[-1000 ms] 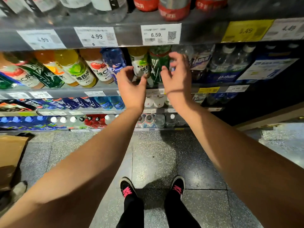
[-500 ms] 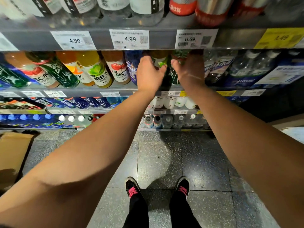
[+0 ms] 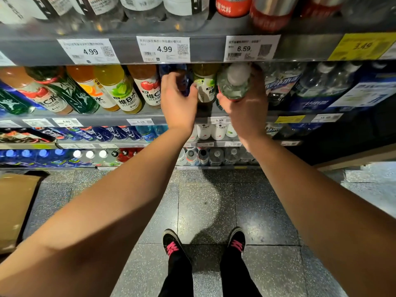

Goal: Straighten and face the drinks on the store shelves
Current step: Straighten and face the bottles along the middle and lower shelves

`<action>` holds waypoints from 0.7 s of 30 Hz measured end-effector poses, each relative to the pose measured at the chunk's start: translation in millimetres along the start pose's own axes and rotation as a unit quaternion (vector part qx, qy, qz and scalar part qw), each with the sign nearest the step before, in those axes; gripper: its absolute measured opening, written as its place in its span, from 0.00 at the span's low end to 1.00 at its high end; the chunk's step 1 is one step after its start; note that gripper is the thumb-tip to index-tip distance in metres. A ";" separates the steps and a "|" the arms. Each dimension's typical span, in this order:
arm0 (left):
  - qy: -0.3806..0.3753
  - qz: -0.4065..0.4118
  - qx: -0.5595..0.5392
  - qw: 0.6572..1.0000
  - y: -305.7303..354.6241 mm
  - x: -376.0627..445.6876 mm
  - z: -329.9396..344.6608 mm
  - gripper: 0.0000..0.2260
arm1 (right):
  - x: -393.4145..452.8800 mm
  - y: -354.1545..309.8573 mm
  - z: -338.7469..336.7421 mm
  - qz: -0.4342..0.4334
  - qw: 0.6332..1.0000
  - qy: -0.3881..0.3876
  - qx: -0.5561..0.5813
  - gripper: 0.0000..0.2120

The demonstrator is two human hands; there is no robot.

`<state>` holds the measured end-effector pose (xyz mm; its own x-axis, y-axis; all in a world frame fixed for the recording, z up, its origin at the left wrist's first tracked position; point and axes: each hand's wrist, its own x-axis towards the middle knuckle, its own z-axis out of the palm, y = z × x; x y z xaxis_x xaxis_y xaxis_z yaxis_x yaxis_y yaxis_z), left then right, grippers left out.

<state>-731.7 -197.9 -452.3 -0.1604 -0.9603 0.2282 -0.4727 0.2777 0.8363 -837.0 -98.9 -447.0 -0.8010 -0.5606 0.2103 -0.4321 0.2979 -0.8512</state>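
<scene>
Green bottle [image 3: 234, 85] tipped forward, clasped in right hand [image 3: 244, 108]; left hand [image 3: 177, 101] grips blue bottle [image 3: 182, 79] (partly hidden).

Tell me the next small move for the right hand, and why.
Probably stand the green bottle upright in its row and turn its label outward. The right hand has it in its grip, tipped cap-first toward the camera, while neighbours like the apple-label bottle show their labels.

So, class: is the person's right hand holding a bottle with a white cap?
Yes: the right hand grips a clear green-tinted bottle whose white cap faces the camera.
</scene>
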 end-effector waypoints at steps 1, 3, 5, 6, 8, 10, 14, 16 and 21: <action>0.008 -0.007 -0.012 1.000 -3.5 0.4 -2.9 0.11 | -5.4 1.5 -2.7 0.010 1.000 0.007 0.016 0.38; 0.028 -0.029 -0.034 0.999 -9.0 3.1 -9.0 0.12 | -15.0 1.6 -7.6 0.036 0.999 0.019 0.036 0.35; 0.042 -0.054 -0.047 0.997 -14.1 8.4 -14.9 0.12 | -23.7 1.5 -11.3 0.047 0.997 0.037 0.049 0.35; 0.044 -0.064 -0.049 0.996 -16.7 10.7 -18.0 0.13 | -27.6 0.6 -13.3 0.048 0.996 0.044 0.060 0.35; 0.040 -0.074 -0.050 0.995 -23.8 12.9 -23.4 0.14 | -33.5 -0.8 -16.1 0.042 0.994 0.052 0.082 0.35; 0.031 -0.072 -0.053 0.995 -32.1 10.7 -29.1 0.14 | -40.0 -4.2 -15.5 0.037 0.994 0.042 0.092 0.35; 0.020 -0.077 -0.065 0.995 -48.1 7.3 -47.0 0.15 | -57.8 -19.9 -0.2 0.052 0.992 -0.003 0.116 0.32; 0.028 -0.091 -0.067 0.993 -58.9 11.9 -61.2 0.14 | -65.3 -29.1 11.4 0.063 0.989 -0.023 0.133 0.32; 0.049 -0.115 -0.055 0.991 -91.9 25.7 -107.2 0.13 | -78.7 -52.9 41.6 0.063 0.989 -0.068 0.117 0.33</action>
<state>-599.5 -250.9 -469.9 0.0285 -0.9973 0.0680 -0.3894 0.0515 0.9196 -733.9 -102.7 -438.5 -0.7725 -0.6336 0.0430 -0.2126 0.1942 -0.9576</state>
